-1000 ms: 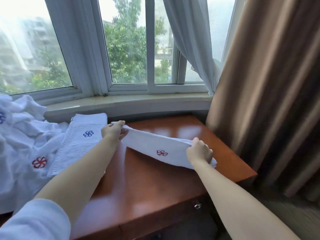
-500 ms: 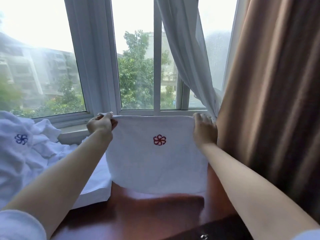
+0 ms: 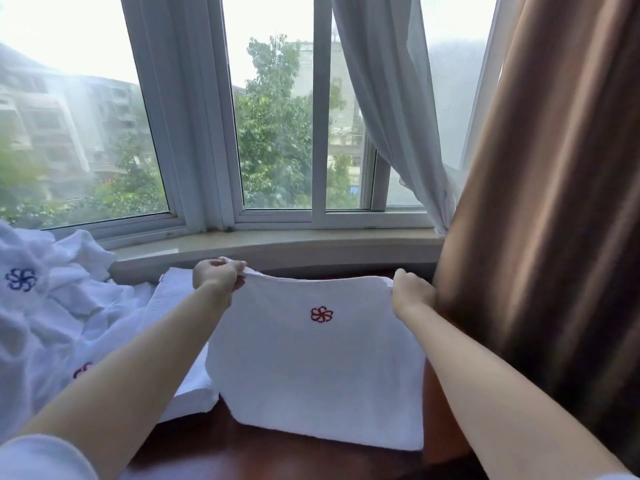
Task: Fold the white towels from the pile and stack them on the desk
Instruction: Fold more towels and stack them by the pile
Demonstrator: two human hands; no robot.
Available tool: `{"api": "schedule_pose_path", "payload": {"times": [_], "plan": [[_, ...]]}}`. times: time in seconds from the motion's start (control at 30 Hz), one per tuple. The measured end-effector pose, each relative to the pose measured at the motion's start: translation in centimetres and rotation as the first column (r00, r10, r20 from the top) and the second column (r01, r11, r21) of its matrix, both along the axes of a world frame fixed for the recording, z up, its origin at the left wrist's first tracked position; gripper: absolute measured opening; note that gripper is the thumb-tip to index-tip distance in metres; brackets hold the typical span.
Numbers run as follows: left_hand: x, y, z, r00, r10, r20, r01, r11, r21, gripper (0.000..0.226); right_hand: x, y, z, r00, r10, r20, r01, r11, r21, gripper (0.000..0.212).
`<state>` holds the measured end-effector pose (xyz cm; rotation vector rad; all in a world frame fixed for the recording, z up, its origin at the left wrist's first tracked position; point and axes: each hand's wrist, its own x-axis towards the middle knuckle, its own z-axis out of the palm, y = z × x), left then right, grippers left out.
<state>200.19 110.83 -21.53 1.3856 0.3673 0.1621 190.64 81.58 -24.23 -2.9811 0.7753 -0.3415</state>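
Both hands, left hand (image 3: 217,279) and right hand (image 3: 410,295), pinch the top corners of a half-folded towel (image 3: 317,368) with curled fingers; next likely needs another fold on the table (image 3: 263,452).

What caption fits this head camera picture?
Both hands, left hand and right hand, hold a white towel over the desk.

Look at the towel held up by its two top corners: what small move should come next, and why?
Probably lay it onto the folded towel to its left. Both hands, left hand and right hand, pinch the top corners of the towel, which already looks folded, its lower edge near the desk.
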Motion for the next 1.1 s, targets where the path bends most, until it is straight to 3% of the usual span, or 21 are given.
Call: {"api": "schedule_pose_path", "payload": {"times": [0.07, 0.2, 0.33, 0.43, 0.5, 0.57, 0.67, 0.8, 0.9, 1.1], "plan": [[0.9, -0.7, 2.0, 0.988, 0.046, 0.150, -0.036, 0.997, -0.069, 0.032, 1.3, -0.6, 1.9, 0.980, -0.021, 0.197, 0.026, 0.999, -0.025, 0.023], [0.7, -1.2, 6.2, 0.901, 0.131, 0.413, -0.019, 0.964, -0.264, 0.039, 2.3, -1.5, 6.5, 0.854, 0.004, 0.521, 0.079, 0.987, -0.138, 0.020], [-1.3, -1.1, 5.8, 0.908, 0.186, 0.376, -0.109, 0.970, -0.216, 0.029, 0.5, -1.4, 7.0, 0.805, 0.015, 0.593, 0.098, 0.983, -0.157, 0.021], [-3.2, -0.9, 1.5, 0.961, 0.160, 0.224, -0.149, 0.987, -0.065, 0.026, -2.1, -0.8, 3.7, 0.834, -0.006, 0.551, 0.091, 0.988, -0.127, 0.023], [-4.7, -0.5, -2.7, 0.988, 0.106, 0.117, -0.122, 0.982, 0.141, 0.018, -4.2, -0.4, 0.7, 0.866, -0.043, 0.498, 0.104, 0.990, -0.095, 0.028], [-6.5, -0.3, -7.0, 0.998, 0.062, -0.006, -0.056, 0.934, 0.354, 0.008, -6.2, -0.3, -2.6, 0.947, -0.093, 0.309, 0.131, 0.986, -0.105, 0.031], [-9.4, -0.4, -12.7, 0.988, -0.030, -0.149, 0.086, 0.919, 0.384, 0.010, -8.1, -0.8, -6.4, 0.981, -0.175, -0.084, 0.167, 0.982, -0.091, 0.032], [-10.7, -0.2, -15.9, 0.962, -0.062, -0.264, 0.162, 0.912, 0.377, 0.022, -8.9, -0.3, -7.7, 0.916, -0.214, -0.339, 0.225, 0.974, -0.007, 0.034], [-9.8, -0.1, -15.4, 0.956, -0.056, -0.287, 0.140, 0.949, 0.282, 0.020, -8.3, -0.2, -7.8, 0.909, -0.242, -0.340, 0.260, 0.966, 0.007, 0.034], [-5.4, -0.6, -13.2, 0.965, -0.024, -0.261, 0.073, 0.981, 0.181, 0.018, -4.0, -1.0, -8.2, 0.962, -0.256, -0.094, 0.268, 0.950, 0.161, 0.038]]}}
